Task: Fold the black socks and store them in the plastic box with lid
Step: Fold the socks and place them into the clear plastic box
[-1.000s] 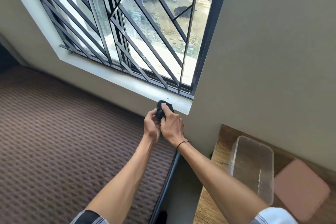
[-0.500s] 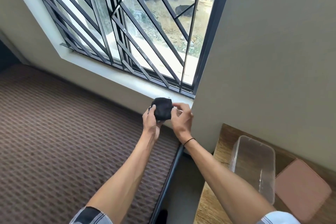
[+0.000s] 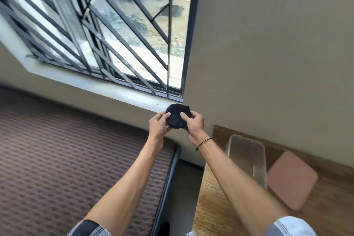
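Socks: I see the black socks (image 3: 177,116) bunched into one small round ball. It is held up in the air in front of the window sill (image 3: 107,88), well apart from the box.
Left hand: the left hand (image 3: 158,123) grips the left side of the ball, thumb on the front and fingers curled behind.
Right hand: the right hand (image 3: 193,122) grips the right side the same way. A thin dark band (image 3: 204,142) sits on that wrist.
Box: the clear plastic box (image 3: 239,151) stands on the table, below and to the right of the hands. Its top is open.
Lid: the pink lid (image 3: 292,180) lies flat on the table just beside the box, on its right.
How far: I think the ball is made or nearly made. It is not in the box, and the lid is off.
What could go wrong: the ball is soft. A bit of cloth pokes out at its top right, so a loose grip could let it pop open. If it drops from here, I think it lands in the gap (image 3: 183,188) by the bed, not in the box. The box looks light, so a bump from the right arm could push it.
Table: the table (image 3: 220,207) is wood and sits against the wall (image 3: 268,44).
Room: a bed (image 3: 67,159) with a brown patterned cover is on the left. Above it is a window (image 3: 115,34) with metal bars.
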